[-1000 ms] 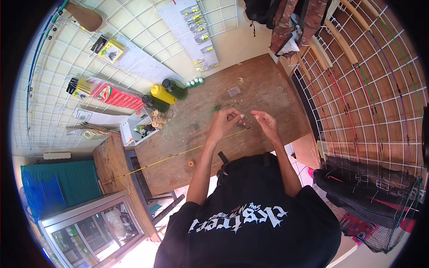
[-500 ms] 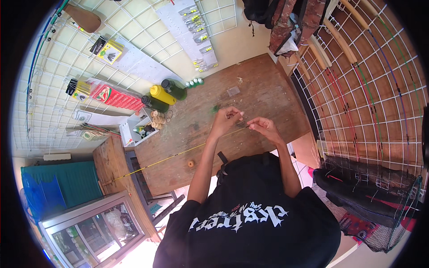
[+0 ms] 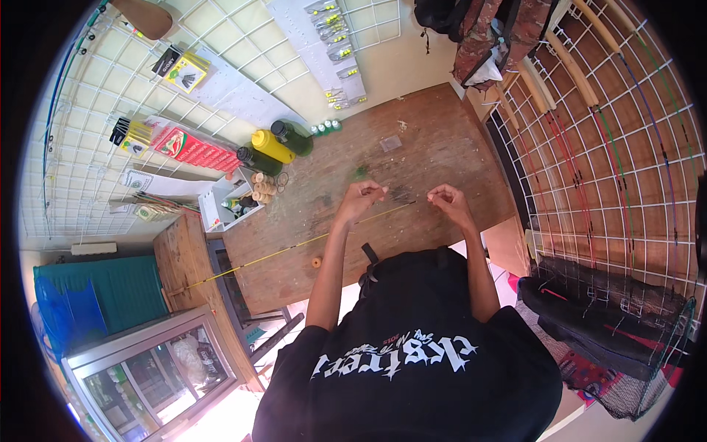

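A thin yellow fishing rod [image 3: 289,247] lies slantwise across the wooden table, its dark tip pointing right between my hands. My left hand [image 3: 361,202] hovers just above the rod near its tip, thumb and fingertips pinched together. To the right of the tip, and apart from it, my right hand [image 3: 451,204] is raised with its fingertips also pinched. Whatever the two pinches hold is too fine to see. A small tan ring-shaped piece [image 3: 317,262] rests near the table's front edge, and a green tangle of thread [image 3: 360,172] lies beyond my left hand.
Dark bottles [image 3: 292,138], a yellow squeeze bottle [image 3: 273,146] and small white-capped bottles [image 3: 325,128] stand along the back. At the left is a white box [image 3: 222,204] beside cork rings [image 3: 262,188]. A clear packet [image 3: 390,144] lies far right. Rods [image 3: 582,168] hang on the right grid.
My hands have drawn apart. The right hand has moved right, off the rod tip, and the left a little to the left. The view has shifted slightly.
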{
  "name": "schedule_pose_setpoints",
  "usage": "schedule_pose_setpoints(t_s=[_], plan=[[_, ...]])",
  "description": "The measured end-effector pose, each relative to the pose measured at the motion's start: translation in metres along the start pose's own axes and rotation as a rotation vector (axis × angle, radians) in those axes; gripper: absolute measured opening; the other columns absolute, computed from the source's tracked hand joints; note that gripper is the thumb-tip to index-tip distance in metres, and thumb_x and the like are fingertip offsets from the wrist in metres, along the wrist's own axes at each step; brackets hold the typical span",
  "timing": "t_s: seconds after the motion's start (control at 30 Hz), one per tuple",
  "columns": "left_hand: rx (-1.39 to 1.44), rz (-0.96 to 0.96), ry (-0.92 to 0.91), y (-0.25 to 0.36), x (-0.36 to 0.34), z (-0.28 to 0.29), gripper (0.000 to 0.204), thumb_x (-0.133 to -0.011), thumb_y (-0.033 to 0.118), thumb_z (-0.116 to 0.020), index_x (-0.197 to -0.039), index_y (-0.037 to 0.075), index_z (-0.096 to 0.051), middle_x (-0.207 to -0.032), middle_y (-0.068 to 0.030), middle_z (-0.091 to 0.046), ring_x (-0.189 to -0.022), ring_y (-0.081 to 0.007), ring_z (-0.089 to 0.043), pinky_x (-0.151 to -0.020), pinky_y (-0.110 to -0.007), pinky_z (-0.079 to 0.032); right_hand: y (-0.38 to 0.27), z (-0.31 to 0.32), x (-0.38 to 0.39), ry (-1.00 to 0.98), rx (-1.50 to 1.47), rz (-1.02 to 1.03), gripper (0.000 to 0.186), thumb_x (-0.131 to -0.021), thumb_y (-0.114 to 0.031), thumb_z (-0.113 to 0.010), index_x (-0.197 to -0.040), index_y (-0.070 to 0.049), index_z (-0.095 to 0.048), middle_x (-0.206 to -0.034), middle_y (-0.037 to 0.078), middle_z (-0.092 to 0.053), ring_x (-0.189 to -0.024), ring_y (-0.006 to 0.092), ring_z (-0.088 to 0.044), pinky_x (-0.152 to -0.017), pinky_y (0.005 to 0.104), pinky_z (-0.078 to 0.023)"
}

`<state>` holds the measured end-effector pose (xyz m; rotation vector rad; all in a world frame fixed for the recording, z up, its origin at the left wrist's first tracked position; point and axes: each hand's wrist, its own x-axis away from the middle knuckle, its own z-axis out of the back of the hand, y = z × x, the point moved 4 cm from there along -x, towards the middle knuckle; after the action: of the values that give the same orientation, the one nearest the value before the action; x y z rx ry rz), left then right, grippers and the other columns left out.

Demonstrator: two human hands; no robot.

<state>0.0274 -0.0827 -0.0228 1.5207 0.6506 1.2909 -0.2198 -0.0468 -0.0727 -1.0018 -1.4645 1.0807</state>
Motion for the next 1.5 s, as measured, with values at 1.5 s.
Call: schedule_pose_setpoints(t_s=[1.5], plan=[[-0.396,-0.050,0.660,-0.081,0.083,0.043,0.014,-0.074,0.016,-0.071,-0.078,0.003,-0.071,-0.068,-0.0086,-0.066,-0.058,-0.0154,-0.057,-0.060,-0.030,-0.047,0.050,-0.014,-0.016,0.029,0.252,0.025,0.012,-0.082,-0.011,-0.068,-0.093,-0.006,-0.069,-0.081,-0.001,-0.067,-0.071,0.0044,-0.058,-0.065,0.0204,-0.045]])
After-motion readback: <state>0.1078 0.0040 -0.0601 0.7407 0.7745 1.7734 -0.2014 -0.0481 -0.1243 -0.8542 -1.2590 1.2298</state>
